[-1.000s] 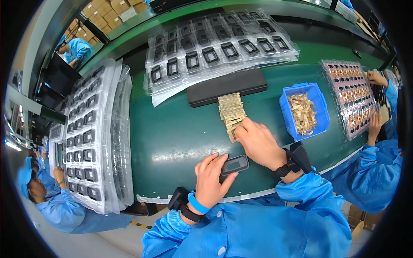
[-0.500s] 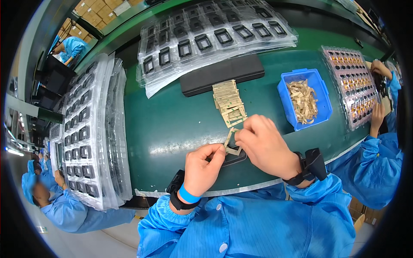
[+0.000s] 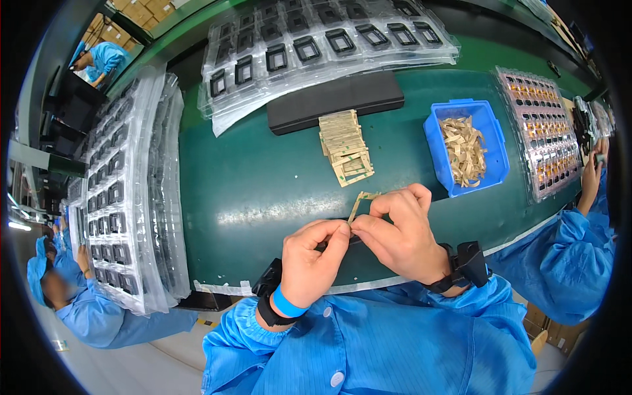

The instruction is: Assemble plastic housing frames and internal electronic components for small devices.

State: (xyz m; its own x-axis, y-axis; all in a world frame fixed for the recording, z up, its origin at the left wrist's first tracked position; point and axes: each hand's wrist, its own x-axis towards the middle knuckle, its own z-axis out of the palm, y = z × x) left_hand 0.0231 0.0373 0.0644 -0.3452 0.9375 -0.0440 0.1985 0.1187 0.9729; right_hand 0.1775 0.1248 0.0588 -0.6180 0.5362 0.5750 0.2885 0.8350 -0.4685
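Hands together, thumb beside thumb

Left grip and right grip close together, each in a pinch

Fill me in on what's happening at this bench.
A person in blue workwear pinches a thin tan frame between the fingertips of the left hand and right hand; the fingers partly hide it. A dark object beneath is mostly hidden. Beyond lies a row of overlapping tan frames beside a long black block. To the right stands a blue bin holding loose tan strips.
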